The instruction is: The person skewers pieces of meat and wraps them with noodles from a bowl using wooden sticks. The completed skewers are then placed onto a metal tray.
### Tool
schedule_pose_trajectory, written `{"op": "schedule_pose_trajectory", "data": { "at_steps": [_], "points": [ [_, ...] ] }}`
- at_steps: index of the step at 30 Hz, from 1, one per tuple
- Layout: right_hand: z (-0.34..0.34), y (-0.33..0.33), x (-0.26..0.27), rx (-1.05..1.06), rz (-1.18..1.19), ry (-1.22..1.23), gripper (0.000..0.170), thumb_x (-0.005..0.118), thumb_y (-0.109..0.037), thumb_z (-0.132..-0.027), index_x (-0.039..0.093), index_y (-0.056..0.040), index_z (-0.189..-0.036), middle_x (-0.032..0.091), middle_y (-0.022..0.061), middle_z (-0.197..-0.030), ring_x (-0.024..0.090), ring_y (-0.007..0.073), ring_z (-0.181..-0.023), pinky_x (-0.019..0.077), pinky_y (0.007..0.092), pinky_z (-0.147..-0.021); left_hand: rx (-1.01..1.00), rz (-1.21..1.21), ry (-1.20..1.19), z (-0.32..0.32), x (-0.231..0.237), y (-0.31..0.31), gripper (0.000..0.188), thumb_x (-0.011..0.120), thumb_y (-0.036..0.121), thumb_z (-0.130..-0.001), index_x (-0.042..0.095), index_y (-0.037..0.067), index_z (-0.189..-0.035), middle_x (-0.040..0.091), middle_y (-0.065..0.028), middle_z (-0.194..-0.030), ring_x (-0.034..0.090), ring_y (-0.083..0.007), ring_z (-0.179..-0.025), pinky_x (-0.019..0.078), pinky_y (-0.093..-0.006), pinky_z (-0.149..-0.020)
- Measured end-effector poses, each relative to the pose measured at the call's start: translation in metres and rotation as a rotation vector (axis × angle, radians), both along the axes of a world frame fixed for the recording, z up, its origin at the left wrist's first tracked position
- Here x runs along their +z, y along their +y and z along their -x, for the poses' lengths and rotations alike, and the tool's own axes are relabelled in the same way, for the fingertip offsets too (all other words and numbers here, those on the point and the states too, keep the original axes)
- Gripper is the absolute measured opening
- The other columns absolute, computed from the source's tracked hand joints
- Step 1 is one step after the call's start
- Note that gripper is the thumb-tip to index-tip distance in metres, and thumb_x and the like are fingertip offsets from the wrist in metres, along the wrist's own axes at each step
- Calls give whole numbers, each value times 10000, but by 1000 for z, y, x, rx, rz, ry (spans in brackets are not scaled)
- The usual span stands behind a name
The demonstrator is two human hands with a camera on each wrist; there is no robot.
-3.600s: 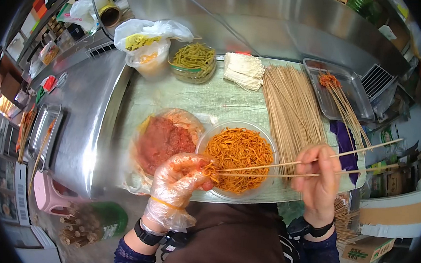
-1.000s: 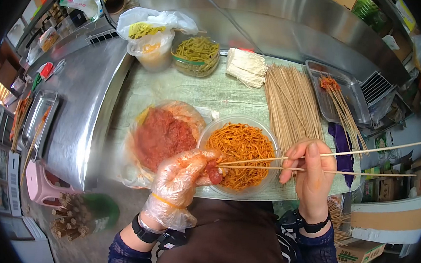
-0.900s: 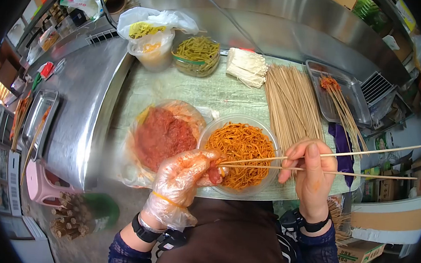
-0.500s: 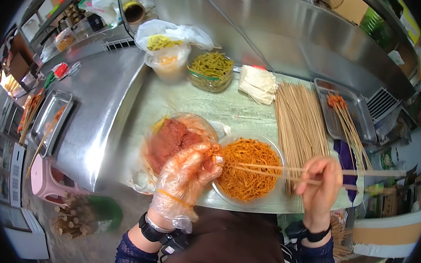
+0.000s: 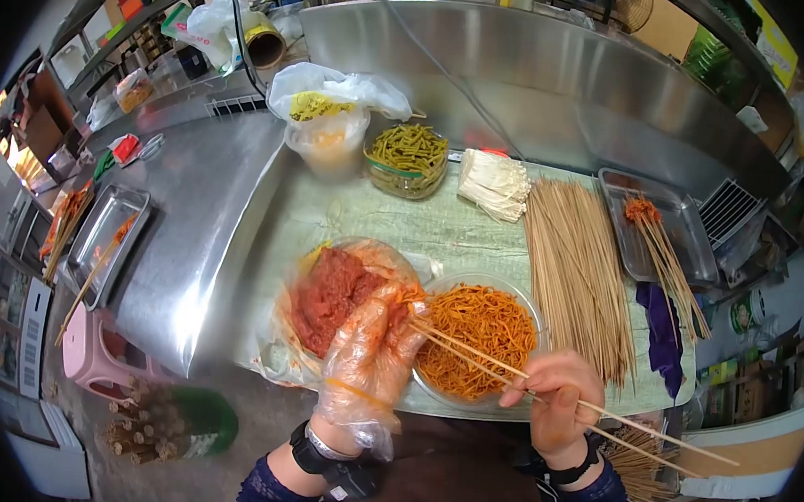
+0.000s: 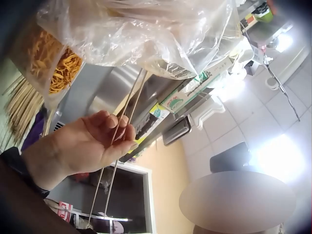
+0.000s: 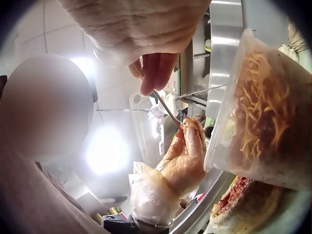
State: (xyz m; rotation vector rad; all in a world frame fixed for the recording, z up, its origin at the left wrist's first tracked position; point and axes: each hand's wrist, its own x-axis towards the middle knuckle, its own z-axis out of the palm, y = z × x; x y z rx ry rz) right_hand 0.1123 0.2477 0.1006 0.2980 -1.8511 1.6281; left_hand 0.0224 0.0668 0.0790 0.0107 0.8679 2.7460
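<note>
My left hand (image 5: 371, 348), in a clear plastic glove with a yellow band, is over the near right edge of the bowl of red minced meat (image 5: 328, 288). Its stained fingers pinch the tips of two bamboo skewers (image 5: 671, 436); in the right wrist view a bit of red shows at the tip. What food is on the tips is mostly hidden by the fingers. Bare, my right hand (image 5: 561, 396) holds the skewers partway along, and their free ends slant down to the right. Beneath them is a round plastic tub of orange noodle-like strands (image 5: 480, 333).
A pile of bamboo skewers (image 5: 580, 274) lies right of the tub. Behind are enoki mushrooms (image 5: 492, 184), green beans (image 5: 410, 153) and a bagged tub (image 5: 327, 141). Loaded skewers (image 5: 670, 263) lean on a metal tray (image 5: 616, 235). A pink stool (image 5: 87, 358) stands below left.
The skewers' free ends have swung down toward the front as my right hand lowered. My left fingers now cover the red lump seen around the tips earlier. The head view has shifted.
</note>
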Motion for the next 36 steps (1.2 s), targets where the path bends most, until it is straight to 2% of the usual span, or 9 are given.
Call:
{"op": "schedule_pose_trajectory", "data": {
  "at_steps": [8, 11, 16, 25, 27, 30, 32, 34, 36],
  "points": [
    [3, -2, 8, 32, -54, -16, 348, 424, -265, -984, 629, -22, -845, 640, 103, -767, 609, 187, -681, 491, 279, -612, 12, -26, -58, 0, 2, -2, 310, 534, 11, -915, 486, -51, -1215, 553, -154, -1168, 549, -231, -1100, 482, -326, -946],
    [3, 0, 19, 57, -217, -23, 289, 463, -234, -963, 628, -18, -865, 638, 106, -775, 616, 204, -672, 495, 288, -599, 58, 100, 23, -1, 1, -2, 313, 553, 47, -914, 500, -40, -1210, 556, -145, -1170, 553, -236, -1091, 487, -334, -922],
    [10, -8, 24, 81, -457, 104, 107, 584, -117, -852, 629, -24, -878, 627, 118, -827, 625, 237, -661, 502, 297, -535, 93, 31, 73, 2, 1, -6, 315, 572, 93, -912, 520, -24, -1200, 560, -130, -1177, 561, -252, -1070, 486, -349, -909],
    [31, -35, 18, 126, -531, 205, 212, 671, -2, -728, 626, -23, -934, 606, 101, -887, 621, 236, -672, 506, 305, -539, 174, 114, 85, 3, -13, -14, 338, 576, 128, -915, 514, -24, -1211, 572, -119, -1176, 566, -222, -1066, 497, -341, -896],
    [40, -45, -1, 135, -454, 220, 120, 634, -24, -789, 631, -8, -909, 603, 131, -882, 610, 246, -690, 507, 310, -574, 72, 246, -44, -10, 10, -12, 358, 569, 127, -917, 496, 5, -1245, 570, -119, -1190, 575, -217, -1029, 517, -328, -823],
    [47, -45, -3, 178, -367, 65, 189, 668, -45, -784, 637, -11, -967, 576, 119, -952, 592, 242, -804, 491, 305, -656, 193, 311, 52, -2, 1, -16, 365, 554, 173, -927, 494, 19, -1253, 546, -113, -1223, 562, -232, -1064, 509, -339, -855],
    [39, -30, 14, 259, -218, -67, 156, 620, -75, -865, 631, -1, -1002, 573, 91, -919, 597, 202, -790, 483, 292, -635, 284, 338, 140, 17, -12, -27, 372, 545, 204, -934, 493, 28, -1258, 531, -109, -1245, 553, -241, -1088, 503, -346, -877],
    [21, -9, 19, 462, 327, -513, 169, 582, -100, -906, 610, 8, -1034, 617, 72, -880, 609, 154, -750, 501, 262, -660, 437, 369, 220, 33, -19, -33, 380, 535, 235, -941, 492, 37, -1263, 515, -105, -1267, 544, -250, -1111, 498, -353, -898],
    [9, 17, 9, 355, 504, -431, 177, 555, -97, -923, 605, 21, -1045, 634, 83, -904, 622, 142, -752, 519, 254, -676, 330, 383, 212, 36, -15, -36, 450, 528, 268, -940, 424, 84, -1338, 454, -115, -1340, 513, -234, -1145, 476, -338, -905]
  ]
}}
